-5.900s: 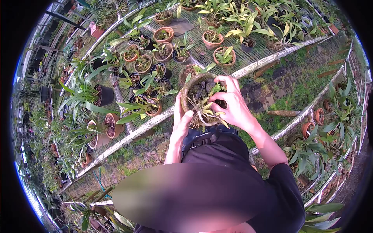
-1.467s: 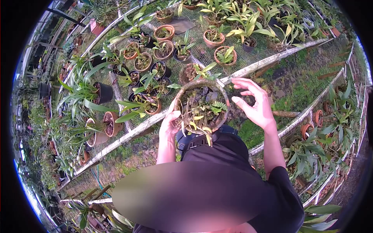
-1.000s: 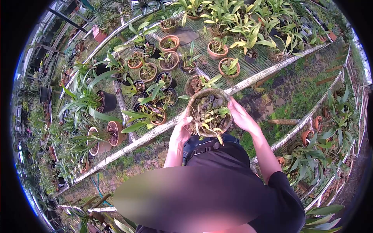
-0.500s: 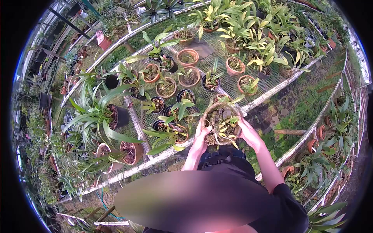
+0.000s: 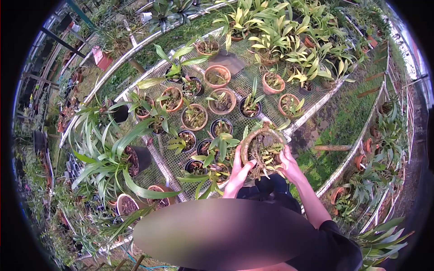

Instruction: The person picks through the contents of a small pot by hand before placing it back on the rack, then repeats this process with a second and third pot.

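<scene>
Between my two hands is a round, weathered plant pot [image 5: 246, 147] with a mossy rim, held near my body at the front edge of the mesh bench. A small plant with yellowish-green leaves [image 5: 271, 152] and pale, tangled roots [image 5: 260, 170] sits in it, some roots hanging over the near rim. My left hand [image 5: 239, 169] grips the pot's left side, its thumb over the rim by the roots. On the opposite side my right hand [image 5: 289, 163] is wrapped round the wall. The fingers underneath are partly hidden.
Several potted plants stand on the wire-mesh bench [image 5: 174, 144], including a terracotta pot [image 5: 217, 76] and a black pot [image 5: 250, 108]. Dense leafy plants [image 5: 289, 40] fill its far right. A large strappy plant [image 5: 122, 144] spreads at left. A white rail [image 5: 316, 106] edges the bench.
The pot and both hands have shifted slightly right and down in view. The bench has turned a little as the head view moved. Both hands keep hold of the pot.
</scene>
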The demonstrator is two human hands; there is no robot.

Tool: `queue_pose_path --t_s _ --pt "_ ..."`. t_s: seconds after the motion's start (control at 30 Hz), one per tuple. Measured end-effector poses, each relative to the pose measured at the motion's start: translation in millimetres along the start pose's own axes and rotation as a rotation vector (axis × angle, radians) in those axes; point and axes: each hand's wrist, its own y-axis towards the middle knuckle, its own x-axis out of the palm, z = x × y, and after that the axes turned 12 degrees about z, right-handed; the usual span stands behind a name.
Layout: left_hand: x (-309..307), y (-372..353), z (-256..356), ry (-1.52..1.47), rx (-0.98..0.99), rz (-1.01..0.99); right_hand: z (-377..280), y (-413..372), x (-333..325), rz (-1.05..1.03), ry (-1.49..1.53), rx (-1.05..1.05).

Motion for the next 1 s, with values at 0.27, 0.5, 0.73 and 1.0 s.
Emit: queue_pose_path --t_s 0.27,0.5,0.73,1.0 --pt "15.9 39.2 19.0 0.045 -0.023 -0.023 -50.1 22.3 11.1 -0.076 0.009 -0.115" --pt "61.2 117.6 40.4 0.074 0.043 0.083 -133.4 102.0 6.6 -0.252 -0.027 -0.322" --pt "99.9 238.2 93.8 0.157 0.012 0.233 -209.4 230.6 35.4 -0.393 0.069 -0.506" --pt "107.8 393.1 88.3 0.225 0.073 0.230 -219.0 403.9 85.8 -0.233 -0.005 -0.354"
